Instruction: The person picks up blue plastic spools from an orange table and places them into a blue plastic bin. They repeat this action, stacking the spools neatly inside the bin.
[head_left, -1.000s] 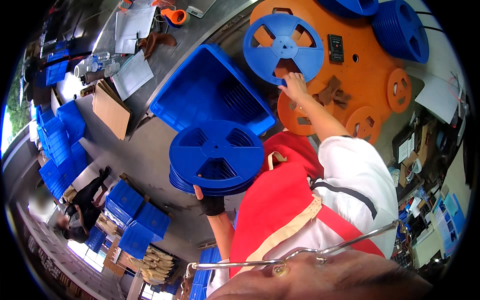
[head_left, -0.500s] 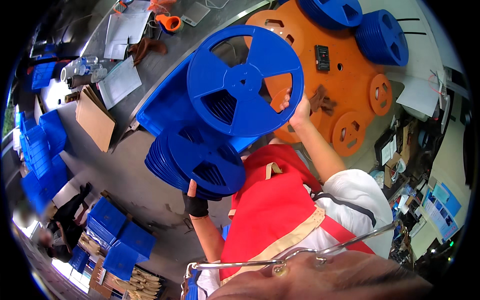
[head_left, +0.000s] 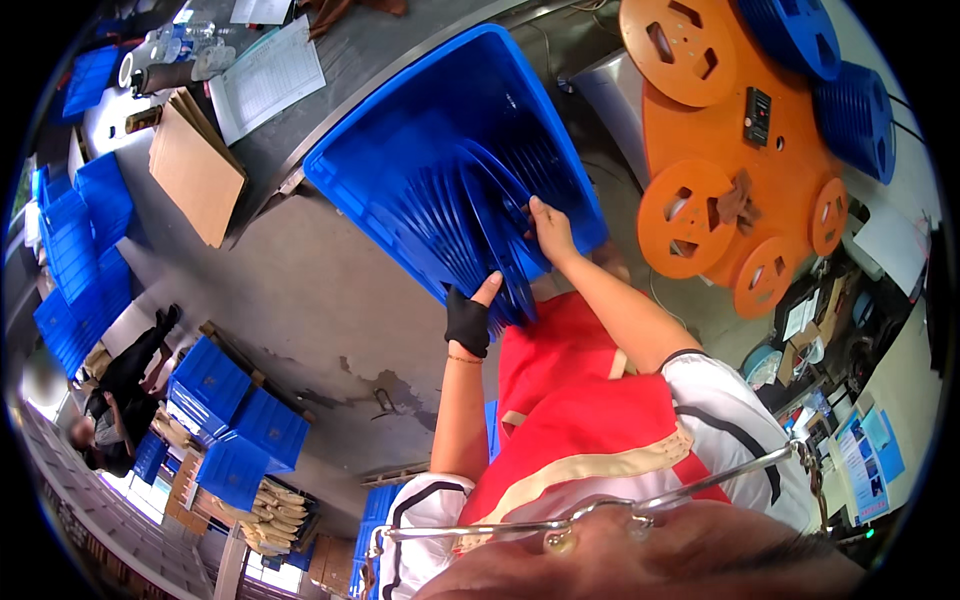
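A deep blue plastic bin (head_left: pixel 430 110) stands before me, with a row of blue reels (head_left: pixel 440 215) on edge in its near part. My left hand (head_left: pixel 470 315), in a black fingerless glove, closes around the near end of the row, thumb up against the reels. My right hand (head_left: pixel 552 232) grips the rim of one of the reels at the right of the row. Most of its fingers are hidden behind the reel. Against the bin's far right wall, more dark, thin edges (head_left: pixel 545 160) show in shadow.
To the right is an orange plate (head_left: pixel 730 120) carrying orange discs (head_left: pixel 685 218), a brown cloth (head_left: pixel 737 203) and stacks of blue reels (head_left: pixel 855 120). A grey table (head_left: pixel 370 65) with papers lies at the back left. Blue crates (head_left: pixel 210 390) and a person (head_left: pixel 125 400) are farther left.
The blue reels have gone from the air above my lap down into the bin. My right hand has let its large reel down with them. The view has shifted left.
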